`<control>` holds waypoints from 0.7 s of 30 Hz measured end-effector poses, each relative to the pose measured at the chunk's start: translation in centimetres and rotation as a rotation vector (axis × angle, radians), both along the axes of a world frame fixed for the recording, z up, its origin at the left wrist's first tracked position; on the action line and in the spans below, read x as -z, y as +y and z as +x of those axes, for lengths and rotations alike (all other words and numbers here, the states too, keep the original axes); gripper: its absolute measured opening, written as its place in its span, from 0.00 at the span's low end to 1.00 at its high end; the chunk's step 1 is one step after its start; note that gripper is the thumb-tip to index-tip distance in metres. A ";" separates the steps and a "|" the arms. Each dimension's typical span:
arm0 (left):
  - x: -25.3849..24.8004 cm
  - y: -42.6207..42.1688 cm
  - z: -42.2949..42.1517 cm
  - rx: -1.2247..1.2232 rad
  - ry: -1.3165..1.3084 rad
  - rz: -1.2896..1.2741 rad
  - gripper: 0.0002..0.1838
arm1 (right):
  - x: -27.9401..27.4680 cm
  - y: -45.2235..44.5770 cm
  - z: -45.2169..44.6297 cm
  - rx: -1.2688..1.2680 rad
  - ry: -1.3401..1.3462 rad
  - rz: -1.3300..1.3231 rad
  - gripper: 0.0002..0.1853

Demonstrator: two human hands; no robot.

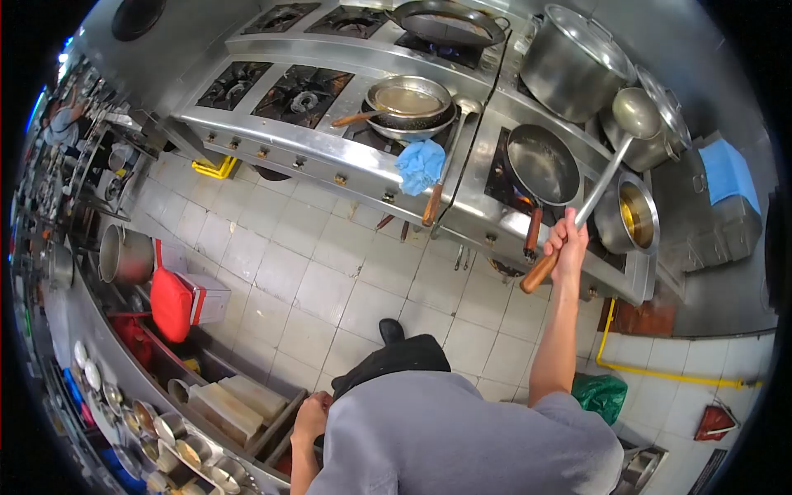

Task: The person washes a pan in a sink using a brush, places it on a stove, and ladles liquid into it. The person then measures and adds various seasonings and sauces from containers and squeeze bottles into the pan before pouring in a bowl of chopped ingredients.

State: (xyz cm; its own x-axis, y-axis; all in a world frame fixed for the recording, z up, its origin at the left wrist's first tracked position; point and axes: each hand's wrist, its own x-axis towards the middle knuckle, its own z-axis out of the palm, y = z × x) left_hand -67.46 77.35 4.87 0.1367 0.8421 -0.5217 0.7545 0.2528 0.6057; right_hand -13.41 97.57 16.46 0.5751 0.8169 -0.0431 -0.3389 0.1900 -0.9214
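My right hand (568, 245) is wrapped round a long ladle (605, 183) near its wooden handle end. The ladle's round bowl is raised in front of the big lidded pots, beyond a metal pot (610, 216) that holds yellow liquid. Left of the ladle, a dark frying pan (543, 165) sits on a burner with orange flame under it; its wooden handle points toward me. My left hand (311, 417) hangs low by my waist, beside the drawer of pale containers. Its fingers are mostly hidden, so its grip cannot be made out.
Stacked pans (408, 101), a blue cloth (421, 167) and another ladle (467, 107) lie on the stove. A wide wok (448, 25) stands behind. Tall stock pots (573, 70) fill the back right. Small metal bowls (171, 427) line the left counter. A yellow pipe (672, 375) runs low at right.
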 end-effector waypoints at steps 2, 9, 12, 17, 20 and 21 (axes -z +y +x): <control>0.4 0.0 0.0 -0.024 -0.015 0.016 0.07 | -0.8 1.4 -2.2 -0.127 0.119 0.056 0.16; -0.9 -2.6 -2.3 -0.222 0.128 0.152 0.04 | 1.9 3.8 -14.4 -0.581 0.220 -0.048 0.10; 0.2 -5.0 -3.0 -0.203 0.183 0.121 0.04 | 0.8 5.8 -18.6 -0.898 0.356 -0.115 0.12; -1.5 -8.7 -3.7 -0.474 0.098 0.079 0.04 | 5.5 5.6 -30.9 -1.024 -0.037 -0.133 0.11; -0.8 -11.1 -5.7 -0.667 0.095 0.185 0.04 | 8.6 4.7 -36.2 -1.257 -0.194 -0.409 0.13; -0.9 -11.6 -6.4 -0.746 0.165 0.257 0.06 | 9.2 3.8 -38.0 -1.233 -0.370 -0.499 0.14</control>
